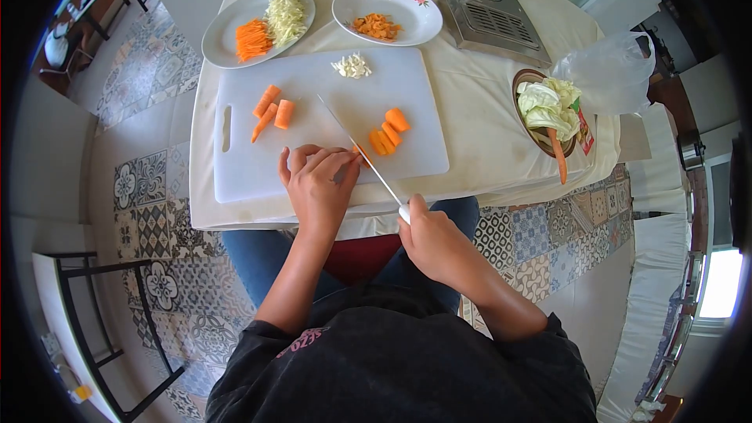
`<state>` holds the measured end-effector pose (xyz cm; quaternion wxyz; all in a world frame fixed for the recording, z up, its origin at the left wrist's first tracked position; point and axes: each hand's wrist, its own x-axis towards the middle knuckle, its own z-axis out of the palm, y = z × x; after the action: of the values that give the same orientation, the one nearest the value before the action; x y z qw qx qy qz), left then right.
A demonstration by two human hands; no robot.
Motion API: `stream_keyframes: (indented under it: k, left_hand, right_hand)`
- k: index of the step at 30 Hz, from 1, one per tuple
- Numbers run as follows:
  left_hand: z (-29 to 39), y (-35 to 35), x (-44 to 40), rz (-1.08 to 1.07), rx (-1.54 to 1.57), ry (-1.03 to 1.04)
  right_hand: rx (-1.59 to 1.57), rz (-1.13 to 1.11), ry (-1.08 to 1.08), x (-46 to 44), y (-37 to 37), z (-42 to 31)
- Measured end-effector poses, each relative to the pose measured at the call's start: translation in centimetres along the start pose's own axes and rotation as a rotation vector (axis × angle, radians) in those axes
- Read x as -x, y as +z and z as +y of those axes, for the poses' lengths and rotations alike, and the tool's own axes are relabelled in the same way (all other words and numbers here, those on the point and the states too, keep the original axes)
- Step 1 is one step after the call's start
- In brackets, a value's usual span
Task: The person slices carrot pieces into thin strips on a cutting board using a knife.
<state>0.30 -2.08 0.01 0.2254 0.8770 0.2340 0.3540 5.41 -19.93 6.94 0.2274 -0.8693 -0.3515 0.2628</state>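
My right hand is closed around the white handle of a kitchen knife, whose blade points away and to the left over the cutting board. Under the blade's edge lies a piece of carrot, mostly hidden. My left hand presses that piece down with curled fingertips, just left of the blade. To the left on the board are a few carrot chunks. Several carrot pieces sit right of the blade. A small pile of chopped white bits lies near the board's far edge.
Behind the board stand a plate with shredded carrot and cabbage, and a flowered plate with chopped carrot. At right, a bowl holds cabbage leaves and a carrot, beside a plastic bag. Metal stands line the back.
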Motion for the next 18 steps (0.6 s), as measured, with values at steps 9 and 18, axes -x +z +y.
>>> stream_keyframes:
  k: [9, 18]
  left_hand:
    - [0.1, 0.0, 0.1, 0.008, -0.005, -0.012]
    - [-0.2, 0.2, 0.2, -0.013, -0.055, 0.035]
  right_hand:
    - [0.08, -0.01, 0.026, 4.7, -1.4, 1.2]
    - [0.102, 0.06, -0.022, 6.0, -2.3, 2.9]
